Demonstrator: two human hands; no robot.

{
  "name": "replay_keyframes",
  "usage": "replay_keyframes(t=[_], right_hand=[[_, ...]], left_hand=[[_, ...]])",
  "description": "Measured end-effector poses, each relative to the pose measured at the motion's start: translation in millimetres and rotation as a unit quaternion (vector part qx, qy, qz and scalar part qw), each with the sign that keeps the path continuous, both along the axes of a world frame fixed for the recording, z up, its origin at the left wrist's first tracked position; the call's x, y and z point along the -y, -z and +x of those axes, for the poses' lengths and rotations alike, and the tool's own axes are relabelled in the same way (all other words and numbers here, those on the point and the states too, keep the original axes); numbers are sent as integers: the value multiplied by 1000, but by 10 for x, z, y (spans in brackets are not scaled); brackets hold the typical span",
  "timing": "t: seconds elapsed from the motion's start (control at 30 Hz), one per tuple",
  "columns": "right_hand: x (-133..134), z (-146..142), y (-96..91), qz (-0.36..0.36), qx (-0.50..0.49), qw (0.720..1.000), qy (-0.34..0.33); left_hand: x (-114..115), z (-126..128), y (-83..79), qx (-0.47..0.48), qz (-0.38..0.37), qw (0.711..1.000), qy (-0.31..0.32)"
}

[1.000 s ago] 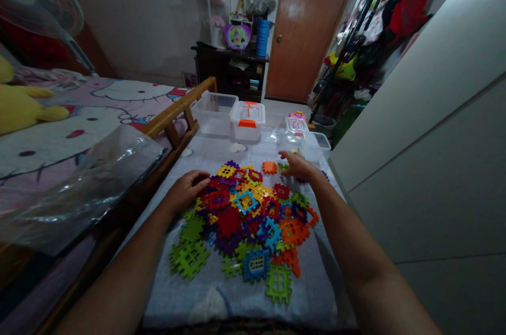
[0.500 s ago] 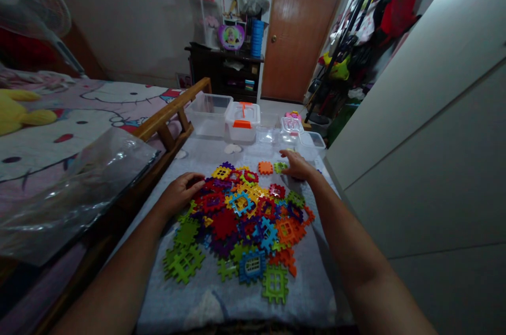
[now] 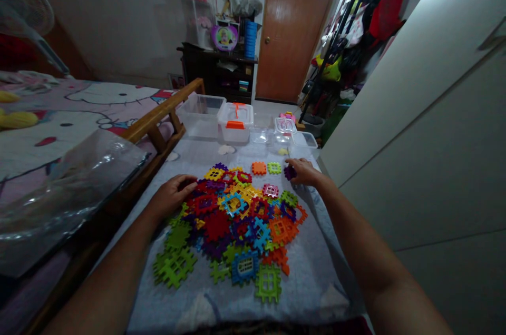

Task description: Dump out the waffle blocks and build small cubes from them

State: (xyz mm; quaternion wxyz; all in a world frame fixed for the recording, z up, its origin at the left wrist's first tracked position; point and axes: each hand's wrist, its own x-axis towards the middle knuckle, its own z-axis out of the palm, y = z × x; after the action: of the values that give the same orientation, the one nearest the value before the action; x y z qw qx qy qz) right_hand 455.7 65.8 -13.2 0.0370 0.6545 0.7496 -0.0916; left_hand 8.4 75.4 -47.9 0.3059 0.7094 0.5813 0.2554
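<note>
A heap of flat, toothed plastic tiles in many colours lies on a grey cloth. My left hand rests on the heap's left edge, fingers curled over a dark red tile. My right hand is at the heap's far right corner, its fingers closed round a small purple tile. An orange tile and a green tile lie apart from the heap, side by side, just left of my right hand.
Clear plastic boxes stand at the cloth's far end: an open tub, a lidded one with an orange latch, smaller ones. A wooden bed rail and crumpled plastic sheet border the left; a white cabinet the right.
My right hand left the green tile beside the orange one, drew back to the right and closed on a purple tile. The left hand barely moved. The view drifted right.
</note>
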Motion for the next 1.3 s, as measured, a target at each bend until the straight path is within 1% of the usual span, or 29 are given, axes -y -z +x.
replay_keyframes(t=[0.2, 0.33, 0.43, 0.5, 0.57, 0.67, 0.73, 0.83, 0.93, 1.07, 1.3], right_hand=[[-108, -17, 45, 22, -12, 999, 39], [-133, -33, 73, 27, -16, 999, 44], [-100, 11, 45, 34, -22, 998, 39], [-42, 114, 2, 46, -30, 998, 35], [45, 280, -49, 62, -38, 997, 37], [203, 576, -101, 72, -41, 995, 63], [290, 730, -101, 66, -41, 994, 77], [340, 825, -46, 31, -38, 996, 75], [292, 801, 47, 13, -36, 997, 64], [188, 766, 144, 14, -34, 997, 63], [121, 839, 197, 32, -33, 996, 74]], left_hand=[[8, 10, -29, -1, -6, 1000, 6], [3, 11, -38, 5, -10, 1000, 4], [-7, 7, -29, 7, -3, 1000, 3], [-12, 4, -21, 7, -1, 1000, 1], [-13, 2, -13, 9, -2, 1000, 0], [-8, 1, -5, 10, -10, 1000, 2], [-5, 2, -4, 10, -13, 1000, 3], [-6, 5, -13, 9, -5, 1000, 3], [-5, 13, -35, 5, -5, 1000, -2], [0, 14, -56, -2, -6, 1000, -6], [-7, 8, -52, 2, -12, 1000, -6]])
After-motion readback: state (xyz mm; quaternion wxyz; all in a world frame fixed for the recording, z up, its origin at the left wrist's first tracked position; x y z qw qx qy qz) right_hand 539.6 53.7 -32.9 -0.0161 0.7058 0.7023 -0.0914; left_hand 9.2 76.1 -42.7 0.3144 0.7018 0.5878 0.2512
